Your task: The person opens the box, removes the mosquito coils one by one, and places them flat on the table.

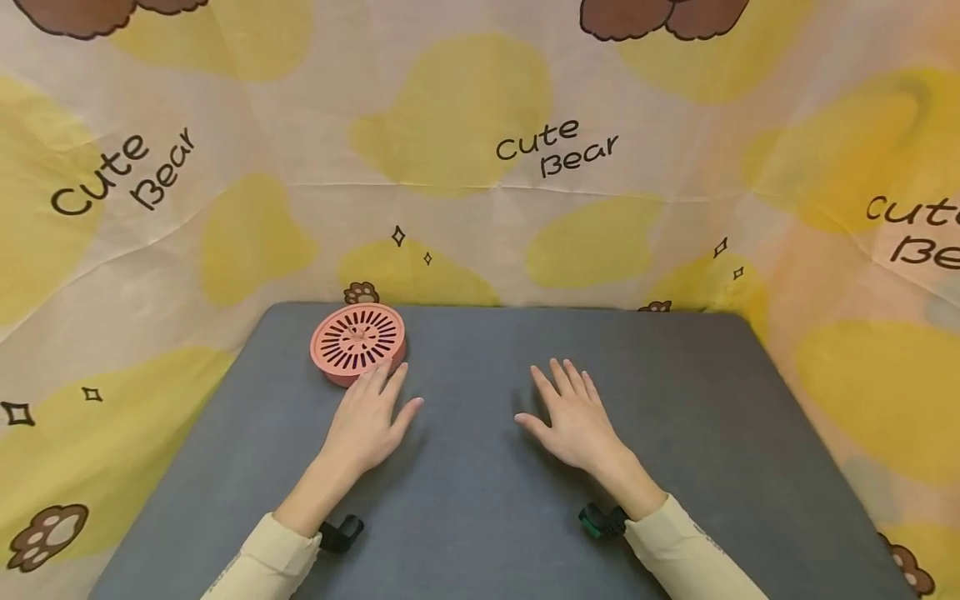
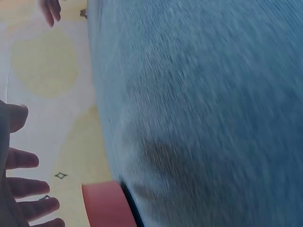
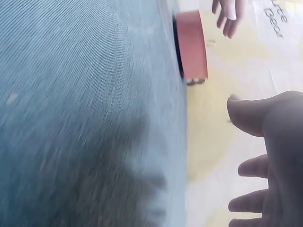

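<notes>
A round pink case [image 1: 347, 360] with a slotted lid, like a mosquito coil holder, lies on the table's back left part. My left hand [image 1: 366, 423] hovers over the table just in front of it, fingers spread and holding nothing; in the head view its fingertips overlap the case's near edge. In the right wrist view, a gap shows between that hand [image 3: 229, 13] and the case. To the right, my right hand [image 1: 579, 423] is held above the table, palm down, with straight, spread fingers and nothing in it.
The grey cloth-like tabletop [image 1: 465, 483] has rounded back corners. A printed fabric backdrop [image 1: 465, 108] with yellow patches and lettering stands behind it and along both sides. Dark straps [image 1: 343, 533] sit at both wrists.
</notes>
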`<state>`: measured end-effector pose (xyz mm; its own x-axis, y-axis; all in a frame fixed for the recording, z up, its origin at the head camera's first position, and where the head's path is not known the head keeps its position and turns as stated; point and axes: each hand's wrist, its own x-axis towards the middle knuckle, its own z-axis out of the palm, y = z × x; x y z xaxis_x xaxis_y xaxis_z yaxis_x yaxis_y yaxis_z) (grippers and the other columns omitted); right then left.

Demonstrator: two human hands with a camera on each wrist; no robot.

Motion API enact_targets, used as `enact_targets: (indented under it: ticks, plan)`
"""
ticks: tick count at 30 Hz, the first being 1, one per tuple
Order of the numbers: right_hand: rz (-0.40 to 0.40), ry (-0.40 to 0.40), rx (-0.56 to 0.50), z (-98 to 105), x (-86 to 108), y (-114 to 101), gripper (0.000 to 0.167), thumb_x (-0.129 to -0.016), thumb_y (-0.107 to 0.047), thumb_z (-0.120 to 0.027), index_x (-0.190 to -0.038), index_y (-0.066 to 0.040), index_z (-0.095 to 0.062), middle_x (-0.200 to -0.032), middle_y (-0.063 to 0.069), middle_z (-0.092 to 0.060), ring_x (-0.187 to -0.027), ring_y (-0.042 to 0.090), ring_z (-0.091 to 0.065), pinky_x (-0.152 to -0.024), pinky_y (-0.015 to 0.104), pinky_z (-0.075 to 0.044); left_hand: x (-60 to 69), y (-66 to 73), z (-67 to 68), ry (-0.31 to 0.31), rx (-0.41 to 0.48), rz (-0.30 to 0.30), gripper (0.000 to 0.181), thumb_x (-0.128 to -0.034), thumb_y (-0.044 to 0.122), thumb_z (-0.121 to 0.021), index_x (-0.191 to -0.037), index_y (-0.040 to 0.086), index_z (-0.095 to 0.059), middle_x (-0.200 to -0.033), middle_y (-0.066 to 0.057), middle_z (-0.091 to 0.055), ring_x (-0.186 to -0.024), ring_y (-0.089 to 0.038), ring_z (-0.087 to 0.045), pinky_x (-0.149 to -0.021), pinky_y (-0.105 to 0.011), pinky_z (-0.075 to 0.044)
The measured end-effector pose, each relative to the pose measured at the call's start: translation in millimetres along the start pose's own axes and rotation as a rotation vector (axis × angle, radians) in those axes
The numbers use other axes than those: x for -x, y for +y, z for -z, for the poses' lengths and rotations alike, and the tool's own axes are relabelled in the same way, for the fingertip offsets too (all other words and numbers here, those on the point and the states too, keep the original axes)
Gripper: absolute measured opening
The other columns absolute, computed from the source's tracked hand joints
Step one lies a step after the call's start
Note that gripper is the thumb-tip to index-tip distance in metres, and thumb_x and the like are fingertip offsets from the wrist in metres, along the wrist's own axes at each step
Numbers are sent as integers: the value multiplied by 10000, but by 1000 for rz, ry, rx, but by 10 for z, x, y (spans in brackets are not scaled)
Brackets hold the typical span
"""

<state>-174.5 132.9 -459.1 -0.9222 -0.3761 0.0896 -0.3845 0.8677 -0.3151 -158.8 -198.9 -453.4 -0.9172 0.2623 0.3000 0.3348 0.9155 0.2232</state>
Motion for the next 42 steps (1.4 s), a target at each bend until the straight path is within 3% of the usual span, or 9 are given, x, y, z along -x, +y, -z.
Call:
enact_targets:
  ticks: [5,11,16,25,31,38,42]
  plan:
    - [27,-12,-23,-24,-111,-147,797,-1008,-612,-496,-1607,-120,-315,-1640,230,-242,-1532,398,-156,-1223,584,-132,10,-154,68,43,-14,-7,622,-1014,395,-588,-1469,-20,-503,-1501,-274,-459,-1374,-450,-443,-1121,-588,-359]
    - [60,-35,-29,-41,-273,-308,792,-1009,-621,-484,-1608,-130,-316,-1637,210,-268,-1531,370,-187,-1224,558,-168,31,-311,157,60,-17,34,601,-1014,366,-593,-1457,-31,-509,-1503,-288,-447,-1364,-462,-445,-1092,-620,-371]
    - [105,-44,-50,-44,-407,-484,790,-1008,-620,-486,-1601,-122,-330,-1630,198,-290,-1521,366,-222,-1223,546,-189,30,-433,194,118,-10,46,582,-1003,338,-613,-1434,-44,-528,-1476,-283,-477,-1320,-479,-478,-1035,-649,-407]
    - [166,15,-82,-93,-673,-728,715,-1017,-574,-506,-1563,-122,-410,-1585,164,-386,-1475,334,-335,-1172,534,-310,-68,-671,198,227,22,65,480,-998,278,-618,-1369,-25,-587,-1354,-266,-567,-1203,-486,-538,-983,-638,-441]
    - [196,73,-134,-98,-846,-865,660,-1022,-529,-521,-1527,-107,-464,-1531,167,-455,-1408,336,-424,-1123,529,-379,-137,-785,185,285,58,84,438,-1001,248,-614,-1306,-67,-613,-1329,-281,-584,-1236,-487,-517,-1020,-634,-424]
    - [186,66,-214,-138,-1028,-1012,635,-1024,-513,-530,-1514,-112,-480,-1506,134,-483,-1379,324,-461,-1107,515,-405,-189,-941,159,303,104,137,453,-1002,240,-616,-1339,-62,-590,-1355,-288,-554,-1272,-487,-478,-1040,-641,-397]
    - [165,60,-265,-181,-1145,-1077,607,-1024,-505,-535,-1499,-129,-499,-1488,119,-496,-1358,313,-482,-1090,506,-428,-206,-1030,154,279,119,188,471,-1017,249,-597,-1380,-49,-567,-1397,-282,-512,-1293,-483,-451,-1027,-663,-390]
